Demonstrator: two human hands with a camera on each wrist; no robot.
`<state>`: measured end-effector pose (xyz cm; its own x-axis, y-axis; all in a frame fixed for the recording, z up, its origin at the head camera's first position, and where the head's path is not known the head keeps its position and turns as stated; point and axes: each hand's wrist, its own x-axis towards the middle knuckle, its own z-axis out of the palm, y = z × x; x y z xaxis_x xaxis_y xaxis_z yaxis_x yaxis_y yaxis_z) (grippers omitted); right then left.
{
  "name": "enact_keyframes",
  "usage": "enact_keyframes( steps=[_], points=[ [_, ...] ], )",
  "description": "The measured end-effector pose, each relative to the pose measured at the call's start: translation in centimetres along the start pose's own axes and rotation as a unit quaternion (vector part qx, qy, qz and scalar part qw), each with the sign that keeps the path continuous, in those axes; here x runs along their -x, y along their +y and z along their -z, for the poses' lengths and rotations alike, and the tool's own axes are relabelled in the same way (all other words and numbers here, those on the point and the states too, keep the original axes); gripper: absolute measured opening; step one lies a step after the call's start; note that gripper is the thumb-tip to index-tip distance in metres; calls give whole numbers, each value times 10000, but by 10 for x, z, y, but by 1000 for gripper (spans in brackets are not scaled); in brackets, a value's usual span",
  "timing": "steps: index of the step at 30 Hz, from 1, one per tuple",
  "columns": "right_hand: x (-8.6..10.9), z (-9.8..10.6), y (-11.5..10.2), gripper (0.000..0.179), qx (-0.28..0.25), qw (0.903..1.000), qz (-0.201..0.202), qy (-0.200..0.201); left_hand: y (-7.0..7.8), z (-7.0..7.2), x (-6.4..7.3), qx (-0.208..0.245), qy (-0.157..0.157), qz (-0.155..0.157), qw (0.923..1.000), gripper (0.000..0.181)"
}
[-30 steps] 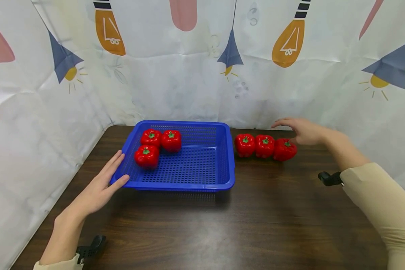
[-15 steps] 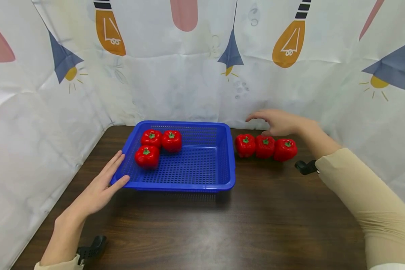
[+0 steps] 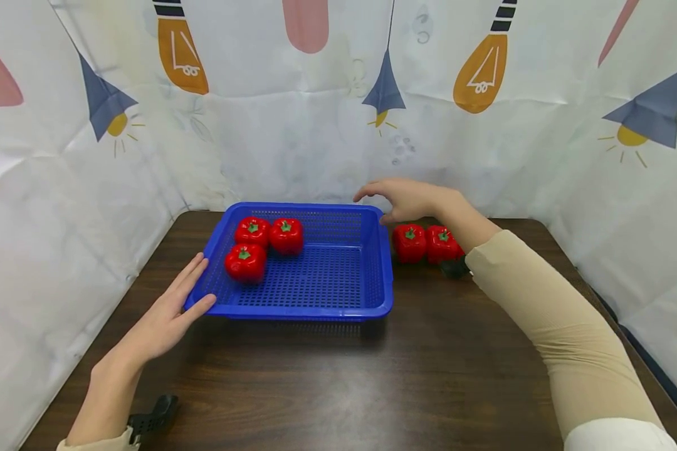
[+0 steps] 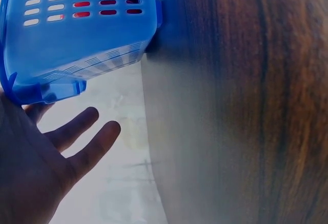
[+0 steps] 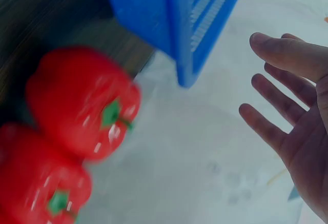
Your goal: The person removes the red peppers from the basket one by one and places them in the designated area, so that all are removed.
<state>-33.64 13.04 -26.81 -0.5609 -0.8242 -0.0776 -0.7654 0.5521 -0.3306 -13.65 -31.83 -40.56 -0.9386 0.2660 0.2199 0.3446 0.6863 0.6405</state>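
Observation:
A blue slotted basket (image 3: 316, 311) stands on the table with three red bell peppers (image 3: 246, 263) grouped at its left side. My left hand (image 3: 160, 319) rests on the basket's left rim, fingers straight; the left wrist view shows its spread fingers by the basket wall. Above the basket's back right corner hovers my right hand (image 3: 409, 197), holding nothing, its fingers loosely bent and apart from one another. Right of the basket sit a red bell pepper (image 3: 409, 243) and another red bell pepper (image 3: 442, 243) side by side. The right forearm hides most of a third one.
The dark wooden table (image 3: 293, 388) reaches back to a white curtain (image 3: 293, 144) printed with lamps and bulbs. A black wrist strap piece (image 3: 454, 268) hangs under the right wrist, close to the peppers outside the basket.
My right hand has moved left, from over the rightmost pepper, past the others, to the basket's back right corner. The left hand, basket and peppers have stayed where they were.

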Motion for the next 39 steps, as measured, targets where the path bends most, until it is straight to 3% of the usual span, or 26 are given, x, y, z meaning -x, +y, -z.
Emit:
enact_keyframes(
  steps=[11, 17, 32, 39],
  points=[
    [-60, -22, -19, 57, 74, 9998, 130, -90, -1, -1, 1, 16, 63, -46, 10000, 73],
    [-85, -39, -30, 59, 178, 9987, 418, -210, 0, -2, 1, -5, 74, -56, 10000, 73],
    [-127, -63, -57, 63, 317, 9975, 439, -459, -2, -2, 1, -6, 101, -70, 9999, 73],
    [-137, -74, -67, 62, 38, 9986, 241, -475, -2, -2, 1, -4, 96, -54, 9999, 73]
  ],
)
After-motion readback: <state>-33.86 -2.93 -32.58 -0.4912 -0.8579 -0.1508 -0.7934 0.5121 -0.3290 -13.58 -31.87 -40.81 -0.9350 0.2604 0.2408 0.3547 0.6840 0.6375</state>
